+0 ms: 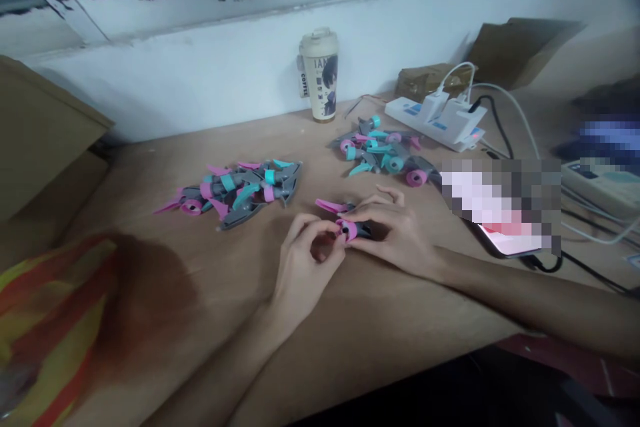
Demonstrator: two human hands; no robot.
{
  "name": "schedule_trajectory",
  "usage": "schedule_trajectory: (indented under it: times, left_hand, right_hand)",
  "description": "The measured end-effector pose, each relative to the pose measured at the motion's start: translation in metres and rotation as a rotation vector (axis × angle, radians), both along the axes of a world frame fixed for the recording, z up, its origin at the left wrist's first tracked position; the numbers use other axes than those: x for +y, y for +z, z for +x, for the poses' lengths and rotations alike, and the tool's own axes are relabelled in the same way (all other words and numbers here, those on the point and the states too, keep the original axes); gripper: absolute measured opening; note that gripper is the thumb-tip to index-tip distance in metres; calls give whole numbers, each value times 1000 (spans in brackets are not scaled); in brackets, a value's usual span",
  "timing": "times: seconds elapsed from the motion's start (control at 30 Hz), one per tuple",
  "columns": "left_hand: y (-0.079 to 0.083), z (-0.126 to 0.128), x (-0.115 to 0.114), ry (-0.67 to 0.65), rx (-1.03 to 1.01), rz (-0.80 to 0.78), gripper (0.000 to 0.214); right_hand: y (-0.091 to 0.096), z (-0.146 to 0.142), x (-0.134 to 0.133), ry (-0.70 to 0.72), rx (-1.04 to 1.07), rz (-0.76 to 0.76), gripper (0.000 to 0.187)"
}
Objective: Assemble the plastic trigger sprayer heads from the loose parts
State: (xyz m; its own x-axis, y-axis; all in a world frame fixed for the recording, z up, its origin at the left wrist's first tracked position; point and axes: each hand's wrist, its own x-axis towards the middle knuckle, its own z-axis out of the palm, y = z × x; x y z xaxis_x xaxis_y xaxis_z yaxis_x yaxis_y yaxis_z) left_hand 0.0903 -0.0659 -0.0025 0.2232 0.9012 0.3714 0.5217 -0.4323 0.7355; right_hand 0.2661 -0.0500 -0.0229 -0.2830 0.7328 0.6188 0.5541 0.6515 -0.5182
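Between my hands, low over the table, is a grey trigger sprayer head (364,229) with a pink collar and a pink trigger; its collar's opening faces toward me. My right hand (403,230) grips the grey body from the right, thumb below and fingers above. From the left, the thumb and forefinger of my left hand (305,263) pinch the pink collar (350,229). Left of my hands lies a pile of similar grey sprayer heads (250,187) with pink and teal parts. Beyond my right hand lies a second pile of sprayer heads (380,147).
A lidded coffee cup (320,77) stands by the wall. To the right are a power strip (433,120) with plugs and cables, and a lit phone (505,213), partly pixelated. Cardboard (45,127) rises at left, above a red-and-yellow bag (55,320).
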Motion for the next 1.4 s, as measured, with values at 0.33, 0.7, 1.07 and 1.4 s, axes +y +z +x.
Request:
schedule_trajectory:
  times: [0.33,0.7,1.07,1.4]
  left_hand:
    - [1,-8,-6,-116,16,-12,16]
    - [-8,-16,2,-3,-19,54,14]
    - [-8,-17,4,-43,268,-9,10]
    - [-9,-17,7,-45,301,11,10]
  right_hand:
    - [1,-3,1,-67,1,23,20]
    - [8,-8,17,-132,-28,69,24]
    - [62,-120,116,-48,-141,159,31]
    - [57,-119,101,108,-343,144,54]
